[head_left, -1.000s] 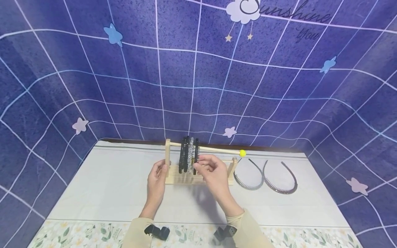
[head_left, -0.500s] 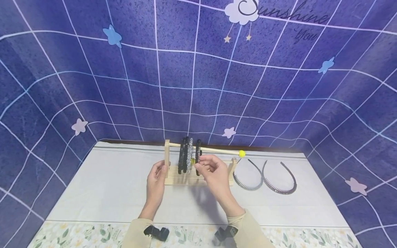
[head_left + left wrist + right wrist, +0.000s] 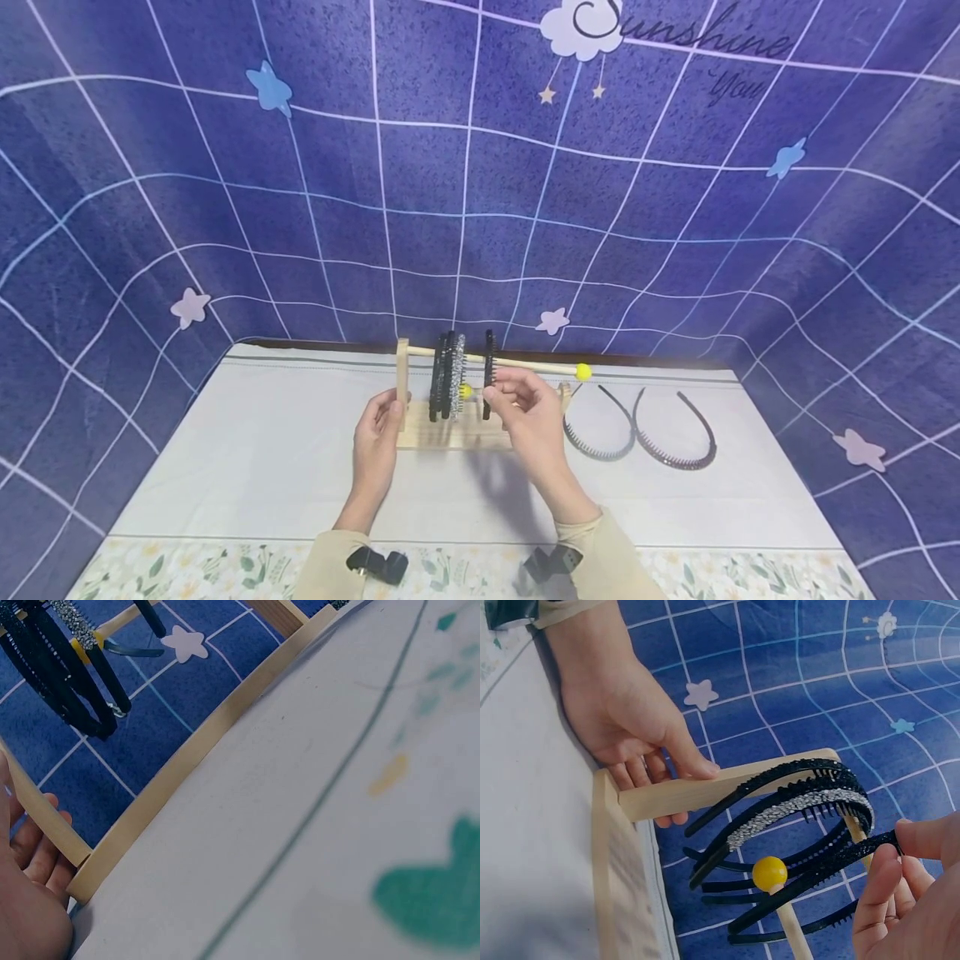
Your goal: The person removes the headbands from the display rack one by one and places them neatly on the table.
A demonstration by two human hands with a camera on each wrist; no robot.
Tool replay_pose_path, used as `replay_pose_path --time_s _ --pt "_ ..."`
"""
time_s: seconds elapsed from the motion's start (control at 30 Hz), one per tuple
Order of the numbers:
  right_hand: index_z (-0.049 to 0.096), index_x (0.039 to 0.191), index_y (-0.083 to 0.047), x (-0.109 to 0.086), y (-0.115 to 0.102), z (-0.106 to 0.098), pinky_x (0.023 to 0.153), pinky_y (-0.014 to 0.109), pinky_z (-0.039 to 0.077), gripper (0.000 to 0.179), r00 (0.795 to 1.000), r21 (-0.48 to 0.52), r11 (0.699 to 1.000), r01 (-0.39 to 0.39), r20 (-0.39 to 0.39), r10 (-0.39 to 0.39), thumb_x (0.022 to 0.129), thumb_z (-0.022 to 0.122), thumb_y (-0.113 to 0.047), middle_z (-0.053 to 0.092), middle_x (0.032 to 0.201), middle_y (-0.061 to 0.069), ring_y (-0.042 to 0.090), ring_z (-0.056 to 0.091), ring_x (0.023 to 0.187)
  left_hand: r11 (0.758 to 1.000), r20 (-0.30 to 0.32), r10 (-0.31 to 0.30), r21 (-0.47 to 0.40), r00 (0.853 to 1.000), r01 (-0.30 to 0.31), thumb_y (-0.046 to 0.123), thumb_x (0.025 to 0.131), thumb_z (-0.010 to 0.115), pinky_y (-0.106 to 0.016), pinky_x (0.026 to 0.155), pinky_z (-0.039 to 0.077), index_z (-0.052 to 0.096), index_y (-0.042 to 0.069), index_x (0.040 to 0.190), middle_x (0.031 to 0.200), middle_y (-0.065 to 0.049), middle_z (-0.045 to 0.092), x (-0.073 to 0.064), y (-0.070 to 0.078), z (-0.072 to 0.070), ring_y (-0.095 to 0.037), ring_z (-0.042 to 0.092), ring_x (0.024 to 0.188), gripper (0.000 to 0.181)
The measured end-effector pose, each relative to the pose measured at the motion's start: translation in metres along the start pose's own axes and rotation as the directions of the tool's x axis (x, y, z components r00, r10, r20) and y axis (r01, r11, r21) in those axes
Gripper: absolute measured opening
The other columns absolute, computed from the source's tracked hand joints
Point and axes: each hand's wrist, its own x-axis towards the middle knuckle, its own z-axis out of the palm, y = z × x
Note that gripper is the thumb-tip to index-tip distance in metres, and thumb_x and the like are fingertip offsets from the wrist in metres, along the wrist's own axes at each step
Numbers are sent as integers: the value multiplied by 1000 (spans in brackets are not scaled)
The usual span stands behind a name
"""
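Now the black headband (image 3: 489,379) stands farther right than a second ago, when it was close beside the glittery silver headband (image 3: 458,379); a clear gap parts them, and in it the lower rod's yellow knob (image 3: 466,392) shows more plainly. The right hand (image 3: 536,412) has travelled with it, thumb and fingertips pinching the band where it crosses the upper rod (image 3: 536,366) of the wooden rack (image 3: 442,437). Meanwhile the left hand (image 3: 377,425) has kept its place, gripping the left post (image 3: 402,375), thumb on one side and fingers on the other. The silver band and the dark ones next to it remain bunched near that post, and two loose headbands (image 3: 609,456) lie unmoved right of the rack on the white cloth (image 3: 247,467).
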Motion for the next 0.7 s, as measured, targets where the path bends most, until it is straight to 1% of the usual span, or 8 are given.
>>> replay_pose_path --time_s 0.2,0.53,0.7 --pt "73 120 7 0 -8 -2 57 15 49 25 1000 40 999 14 -12 -13 96 81 6 75 91 2 8 67 76 1000 -4 -1 -3 1000 1 46 118 54 -10 110 50 55 5 154 151 -18 67 0 -1 0 -30 61 147 55" --pt "72 117 10 3 -17 -9 54 16 48 24 999 72 996 43 -34 -40 95 80 9 74 89 0 8 62 69 1000 1 4 9 1000 -4 46 118 53 -10 111 49 55 4 155 151 -18 67 1 2 2 -30 60 147 55" --pt "72 118 9 3 -20 -11 55 16 48 23 998 74 996 47 -41 -44 96 79 9 73 89 -2 7 64 70 1000 -1 11 9 1000 -11 46 118 52 -10 111 49 54 4 155 151 -18 67 0 0 1 -31 60 147 56"
